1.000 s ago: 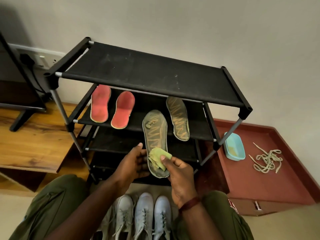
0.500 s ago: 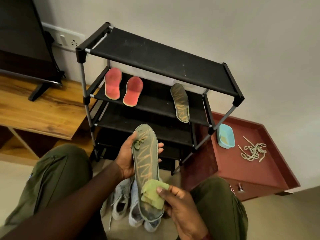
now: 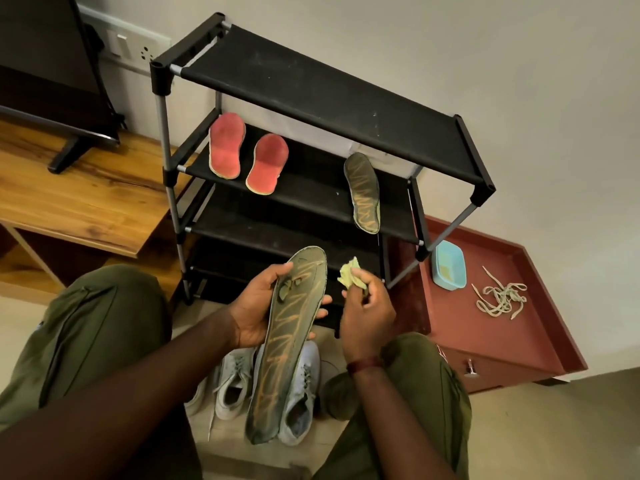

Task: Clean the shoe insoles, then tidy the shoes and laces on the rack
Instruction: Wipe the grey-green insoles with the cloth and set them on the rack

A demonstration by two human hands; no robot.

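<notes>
Green insole [image 3: 287, 344] held in front of the rack [image 3: 311, 84], over white shoes [image 3: 235, 382], left hand [image 3: 254, 311] gripping its upper sides, right hand [image 3: 367, 317] beside it pinching a crumpled cloth [image 3: 349, 276] off the surface; matching insole [image 3: 363, 192] on the rack's second shelf.

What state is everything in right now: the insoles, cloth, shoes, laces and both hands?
Held insole: gripped by left hand, clear of the rack.
Cloth: crumpled, pinched in right hand, off the insole.
Red insoles: lying side by side on second shelf.
Shelf insole: lying on same shelf, right side.
Shoes: on floor, off rack.
Tub: open, upright.
Laces: loose tangle beside it.
</notes>
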